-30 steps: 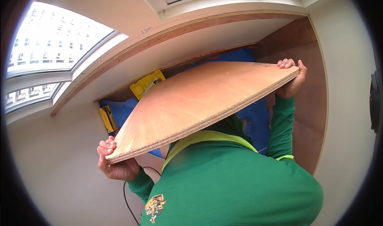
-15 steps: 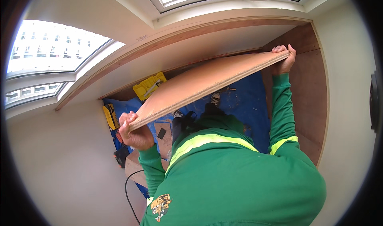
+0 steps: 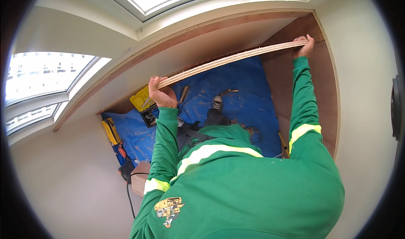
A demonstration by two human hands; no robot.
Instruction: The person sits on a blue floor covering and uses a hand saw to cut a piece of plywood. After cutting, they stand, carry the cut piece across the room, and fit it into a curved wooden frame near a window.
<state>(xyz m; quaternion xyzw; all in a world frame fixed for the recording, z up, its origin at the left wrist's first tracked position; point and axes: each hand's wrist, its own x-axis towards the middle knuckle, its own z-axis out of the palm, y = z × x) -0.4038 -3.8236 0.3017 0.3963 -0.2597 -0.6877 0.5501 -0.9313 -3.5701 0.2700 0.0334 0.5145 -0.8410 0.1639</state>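
Note:
A long plywood board [image 3: 234, 59] is stretched between my two hands, its layered, rough-cut edge facing me. My left hand [image 3: 162, 94] grips the board's left end, with fingers curled over the top. At the far right end, my right hand [image 3: 304, 47] is closed round the corner, close to the brown side panel [image 3: 301, 91]. The board's broad face is turned away and hardly shows. Behind it runs the wooden frame rail [image 3: 202, 31] beneath the window; I cannot tell whether the board touches the panelling there.
Blue sheeting [image 3: 249, 99] covers the floor, with wood scraps [image 3: 229, 91] on it. A yellow open case [image 3: 140, 99] lies left of my feet, with a yellow tool [image 3: 111, 131] farther left. A wooden box [image 3: 140, 178] and black cable [image 3: 128, 197] are at lower left.
Both arms have reached farther forward with the board. Its left end has moved away from me and right, and the board has tipped so mainly its edge shows.

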